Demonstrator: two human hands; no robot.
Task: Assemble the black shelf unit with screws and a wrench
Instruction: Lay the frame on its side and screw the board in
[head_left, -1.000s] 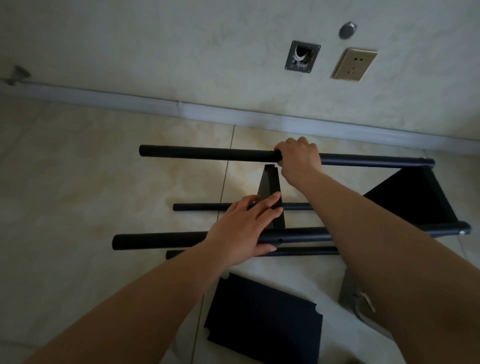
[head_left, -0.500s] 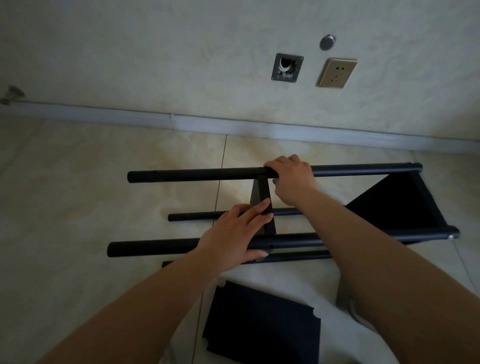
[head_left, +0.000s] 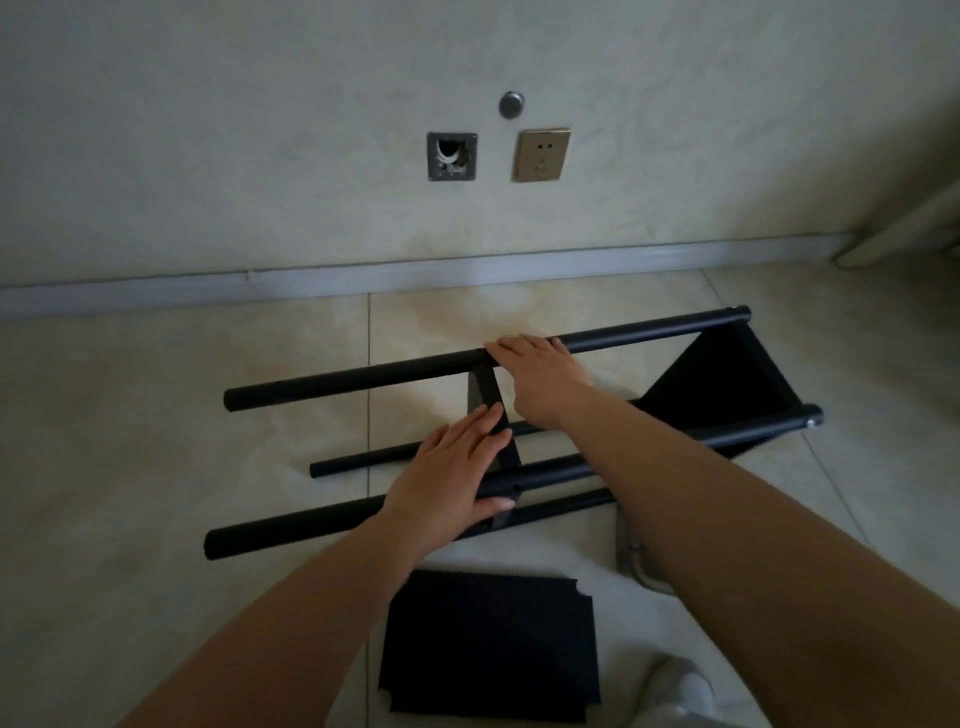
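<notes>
From the head view, the black shelf unit (head_left: 717, 384) lies on its side on the tiled floor (head_left: 130, 441) near the wall. The right hand (head_left: 540, 374) rests on the far pole (head_left: 363, 376), fingers draped over it. The left hand (head_left: 457, 467) lies flat with straight fingers on the near pole (head_left: 291, 527) and the upright middle panel (head_left: 491, 410); a loose black panel (head_left: 488, 639) lies nearer

Beige tiled floor (head_left: 130, 441) carries the black shelf frame (head_left: 727, 389) (lying on its side); a loose black shelf panel (head_left: 491, 644) lies flat just in front of the frame.
</notes>
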